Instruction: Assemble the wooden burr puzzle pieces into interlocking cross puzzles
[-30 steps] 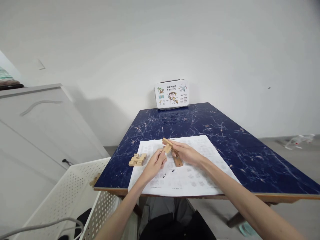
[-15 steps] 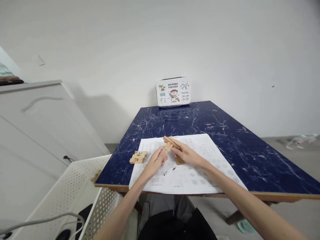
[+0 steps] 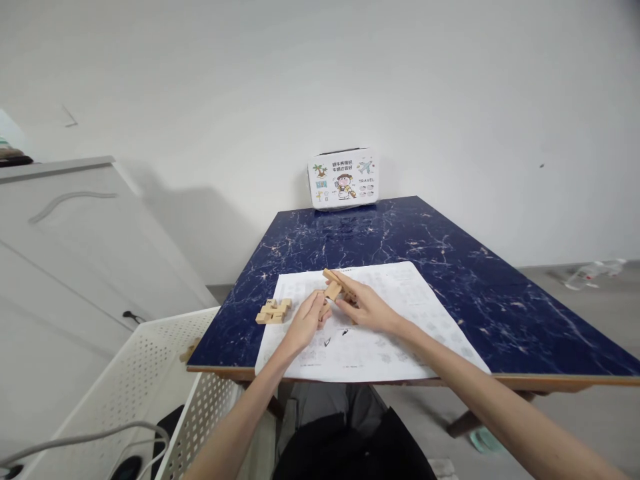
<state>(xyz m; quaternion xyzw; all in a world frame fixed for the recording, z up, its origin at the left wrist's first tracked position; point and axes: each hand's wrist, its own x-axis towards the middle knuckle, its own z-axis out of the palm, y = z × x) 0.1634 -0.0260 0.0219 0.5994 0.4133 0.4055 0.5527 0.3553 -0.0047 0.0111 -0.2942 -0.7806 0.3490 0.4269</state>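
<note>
Both hands meet over a printed white sheet (image 3: 395,320) on a dark blue marbled table (image 3: 430,247). My left hand (image 3: 305,323) pinches a small wooden block piece (image 3: 331,291) from the left. My right hand (image 3: 365,307) grips a longer wooden bar (image 3: 330,275) that crosses that piece; the two pieces touch. A brown wooden piece under my right hand is mostly hidden. A cluster of joined wooden blocks (image 3: 273,311) lies on the table at the sheet's left edge, a little left of my left hand.
A white box with cartoon travel pictures (image 3: 343,178) stands at the table's far edge against the wall. A white perforated basket (image 3: 150,380) sits at the lower left beside the table, with a grey cable (image 3: 75,447) over it. A white cabinet (image 3: 60,247) fills the left.
The hands stay together on the wooden pieces and have turned them slightly. The brown piece by my right hand is now mostly covered. The view has shifted a little.
</note>
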